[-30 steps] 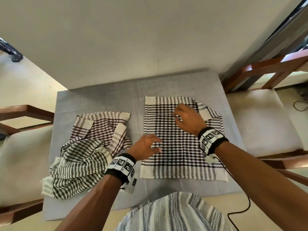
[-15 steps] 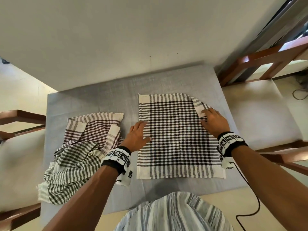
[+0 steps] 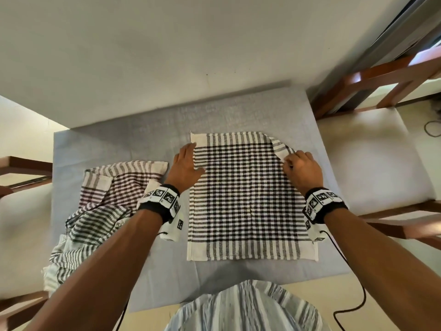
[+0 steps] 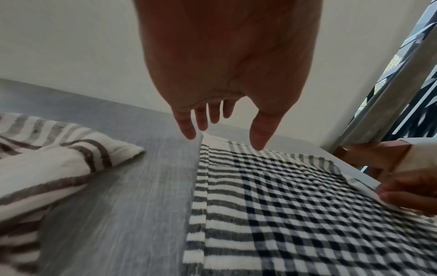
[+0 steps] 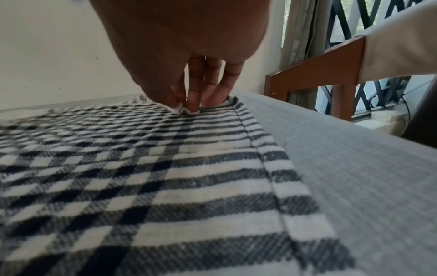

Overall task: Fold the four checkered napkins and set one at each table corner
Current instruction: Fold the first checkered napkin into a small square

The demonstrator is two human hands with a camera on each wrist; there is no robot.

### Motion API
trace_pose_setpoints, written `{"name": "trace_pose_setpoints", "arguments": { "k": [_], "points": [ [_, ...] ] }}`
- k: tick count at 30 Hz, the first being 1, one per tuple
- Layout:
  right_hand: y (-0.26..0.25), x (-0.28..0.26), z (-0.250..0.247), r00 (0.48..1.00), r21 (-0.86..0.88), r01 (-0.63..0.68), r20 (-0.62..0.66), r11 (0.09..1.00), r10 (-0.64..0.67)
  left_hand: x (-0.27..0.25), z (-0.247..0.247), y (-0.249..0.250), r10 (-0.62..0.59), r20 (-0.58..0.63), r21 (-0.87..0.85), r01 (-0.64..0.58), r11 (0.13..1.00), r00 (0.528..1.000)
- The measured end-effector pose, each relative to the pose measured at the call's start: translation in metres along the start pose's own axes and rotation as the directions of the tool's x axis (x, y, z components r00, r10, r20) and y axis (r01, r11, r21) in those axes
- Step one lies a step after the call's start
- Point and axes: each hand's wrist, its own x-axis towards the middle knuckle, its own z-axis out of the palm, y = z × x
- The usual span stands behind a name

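A black-and-white checkered napkin lies spread flat on the grey table, its far right corner folded over. My right hand pinches that folded corner between thumb and fingers. With straight fingers my left hand hovers over the napkin's far left edge, thumb above the cloth. Left of it, other striped and checkered napkins lie crumpled in a heap.
Wooden chairs with cream seats stand on the right and left of the table. A plain wall runs along the far edge. A black cable hangs at the front right.
Both hands slid away from the napkin's middle to its far corners: the left one to the far left edge, the right one onto the folded corner, which it now pinches.
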Motion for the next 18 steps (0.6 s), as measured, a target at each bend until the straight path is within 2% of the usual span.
{"name": "trace_pose_setpoints", "arguments": {
  "k": [6, 12, 18],
  "points": [
    [0.009, -0.001, 0.003, 0.991, -0.081, 0.135, 0.021, 0.988, -0.133, 0.044, -0.010, 0.004, -0.087, 0.035, -0.019, 0.087, 0.996, 0.996],
    [0.009, 0.002, 0.004, 0.990, -0.112, 0.140, 0.011, 0.984, -0.139, 0.072, -0.005, 0.001, -0.183, 0.077, -0.037, 0.186, 0.982, 0.980],
    [0.006, 0.002, 0.000, 0.998, 0.000, 0.051, -0.033, 0.999, -0.051, 0.079, 0.003, 0.000, -0.224, 0.039, -0.050, 0.226, 0.973, 0.974]
  ]
}}
